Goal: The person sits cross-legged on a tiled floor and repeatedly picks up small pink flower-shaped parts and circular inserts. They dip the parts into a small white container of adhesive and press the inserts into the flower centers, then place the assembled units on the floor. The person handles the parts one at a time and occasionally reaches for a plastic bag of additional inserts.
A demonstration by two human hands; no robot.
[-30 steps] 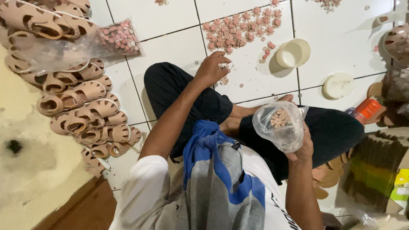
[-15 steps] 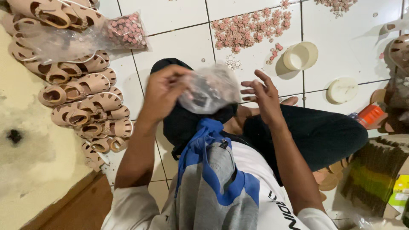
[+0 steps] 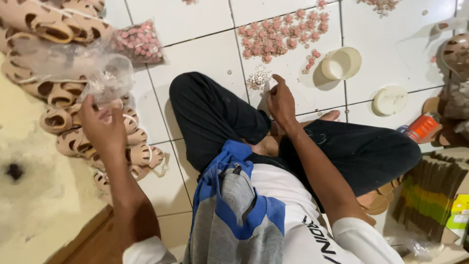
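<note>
I sit cross-legged on white floor tiles. My left hand point(image 3: 100, 124) is raised at the left and grips a clear plastic bag point(image 3: 110, 78) with small pieces inside, above a heap of tan sandals point(image 3: 63, 122). My right hand point(image 3: 281, 100) hangs over my knee with loosely curled fingers and holds nothing; it is close to a small pile of pale flower ornaments point(image 3: 258, 78) on the tile.
Pink flower ornaments point(image 3: 283, 34) lie spread on the tiles ahead. A second bag of pink pieces point(image 3: 139, 44) lies at the upper left. Two white round lids point(image 3: 342, 63) sit to the right, with an orange object point(image 3: 422, 128) and a stack of dark strips point(image 3: 427, 195) beyond.
The bag passed from my right hand to my left, which carried it from my lap out to the left over the sandals. My right hand dropped toward the pale ornaments.
</note>
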